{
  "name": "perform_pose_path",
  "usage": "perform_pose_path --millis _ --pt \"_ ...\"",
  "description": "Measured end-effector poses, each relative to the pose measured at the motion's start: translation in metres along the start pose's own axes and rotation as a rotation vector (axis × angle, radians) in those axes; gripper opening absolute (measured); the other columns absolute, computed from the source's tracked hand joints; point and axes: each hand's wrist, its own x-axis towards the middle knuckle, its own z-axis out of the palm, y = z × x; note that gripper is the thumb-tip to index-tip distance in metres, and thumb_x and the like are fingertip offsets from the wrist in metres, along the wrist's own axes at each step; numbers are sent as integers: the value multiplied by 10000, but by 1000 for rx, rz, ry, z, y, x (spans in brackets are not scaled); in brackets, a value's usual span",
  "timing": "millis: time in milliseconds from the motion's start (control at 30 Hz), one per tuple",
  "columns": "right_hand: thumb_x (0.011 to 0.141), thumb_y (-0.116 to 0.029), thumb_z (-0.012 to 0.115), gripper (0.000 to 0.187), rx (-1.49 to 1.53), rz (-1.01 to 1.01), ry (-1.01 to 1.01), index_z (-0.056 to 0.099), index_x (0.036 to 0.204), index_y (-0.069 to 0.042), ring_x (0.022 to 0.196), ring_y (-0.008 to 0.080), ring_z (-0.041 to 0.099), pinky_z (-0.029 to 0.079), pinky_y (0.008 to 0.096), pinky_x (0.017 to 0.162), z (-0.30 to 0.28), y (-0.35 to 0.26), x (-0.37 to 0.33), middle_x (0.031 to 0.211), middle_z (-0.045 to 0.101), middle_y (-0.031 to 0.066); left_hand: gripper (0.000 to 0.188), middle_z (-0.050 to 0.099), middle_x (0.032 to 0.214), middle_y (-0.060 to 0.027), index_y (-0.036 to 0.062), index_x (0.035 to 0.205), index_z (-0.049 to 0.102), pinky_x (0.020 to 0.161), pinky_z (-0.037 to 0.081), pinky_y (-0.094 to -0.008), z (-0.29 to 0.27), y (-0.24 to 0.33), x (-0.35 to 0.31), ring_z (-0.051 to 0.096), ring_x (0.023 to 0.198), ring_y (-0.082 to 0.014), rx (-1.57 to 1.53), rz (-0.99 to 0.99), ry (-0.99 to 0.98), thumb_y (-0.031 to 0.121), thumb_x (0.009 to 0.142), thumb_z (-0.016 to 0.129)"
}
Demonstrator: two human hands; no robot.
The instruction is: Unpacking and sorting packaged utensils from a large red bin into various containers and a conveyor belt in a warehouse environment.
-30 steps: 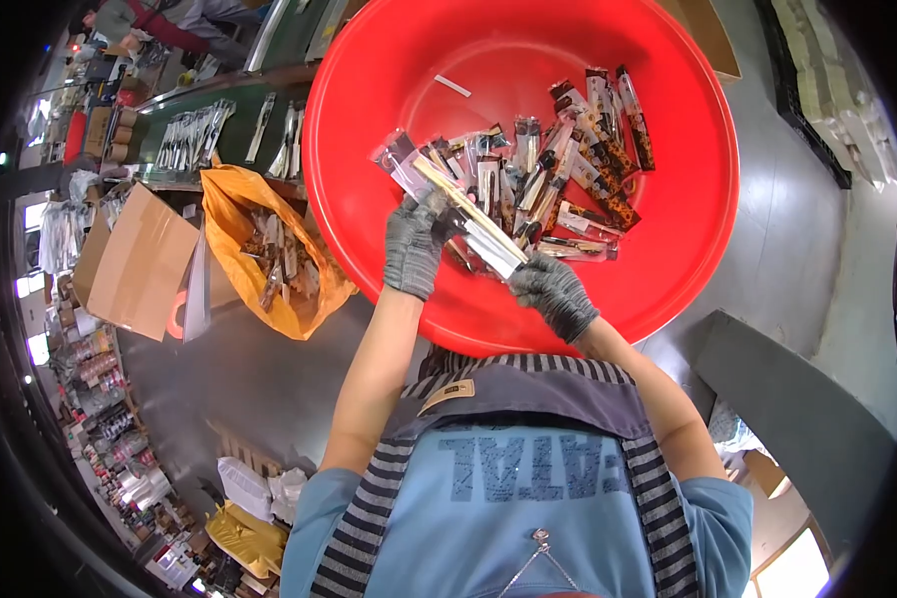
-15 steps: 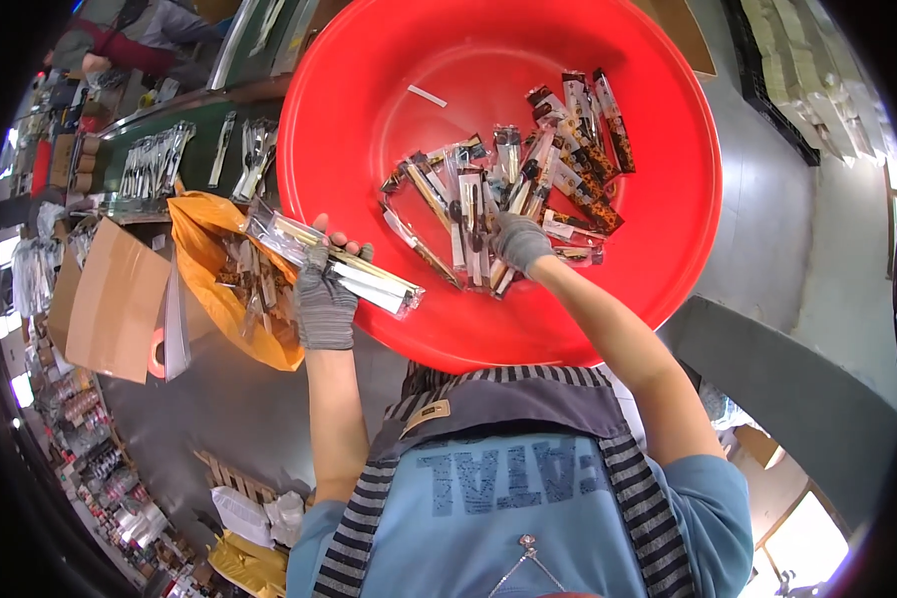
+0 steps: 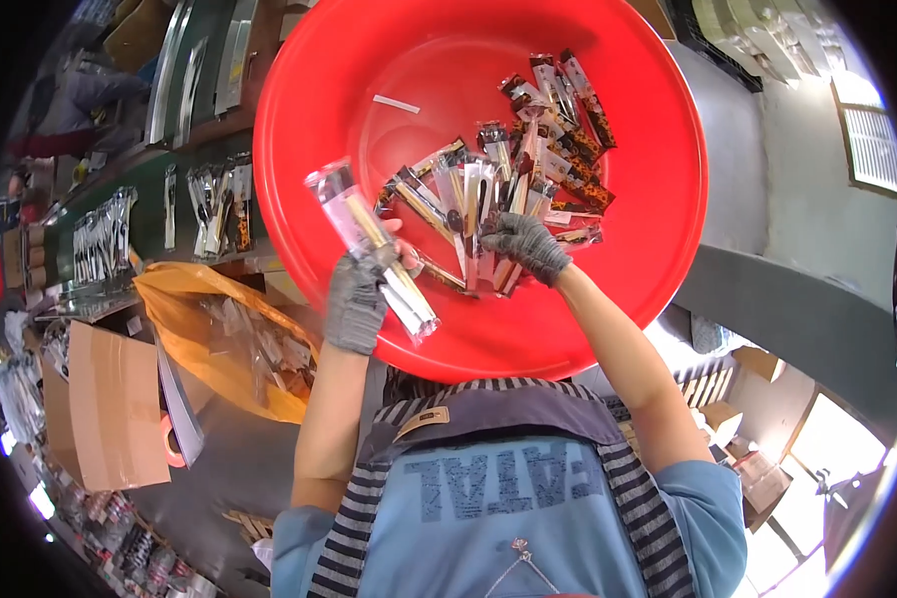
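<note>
Both my hands wear grey knit fingerless gloves. Over the left side of a big red plastic basin [image 3: 299, 130], my left hand [image 3: 361, 299] is closed round a small bunch of clear-wrapped cutlery packets [image 3: 347, 211], with pale sticks and white pieces showing through the film. Its fingertips stick out past the packets. Down in the basin, my right hand [image 3: 528, 244] has its bent fingers on a wrapped cutlery packet [image 3: 485, 199] at the near edge of the heap. Part of its grip is hidden. Packets with brown-and-orange patterned ends [image 3: 583, 184] lie to the right of the heap.
A thin white strip [image 3: 397, 104] lies alone in the basin. To the left are an orange bag [image 3: 184, 299] with more packets, an open cardboard box [image 3: 115, 404] and a green-topped table [image 3: 149, 214] bearing rows of packets. A grey ledge [image 3: 797, 304] runs along the right.
My left hand has swung the packets rightward over the basin and tipped them more upright. My right hand stays at the heap. The view has shifted a little.
</note>
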Motion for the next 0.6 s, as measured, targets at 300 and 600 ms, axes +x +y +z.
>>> perform_pose_path --millis 300,600 --pt "823 -169 588 216 292 66 -221 580 995 -38 610 25 451 385 155 526 5 -59 -8 738 522 -47 429 611 801 -31 22 1055 531 614 531 -272 22 -13 48 603 688 -135 123 -276 -106 333 786 653" --pt "819 -115 594 193 305 43 -271 587 976 -4 711 60 543 458 185 644 -1 -38 16 817 588 3 181 598 707 -13 81 865 567 554 524 -285 43 -23 57 582 591 -127 203 -298 -25 216 788 659"
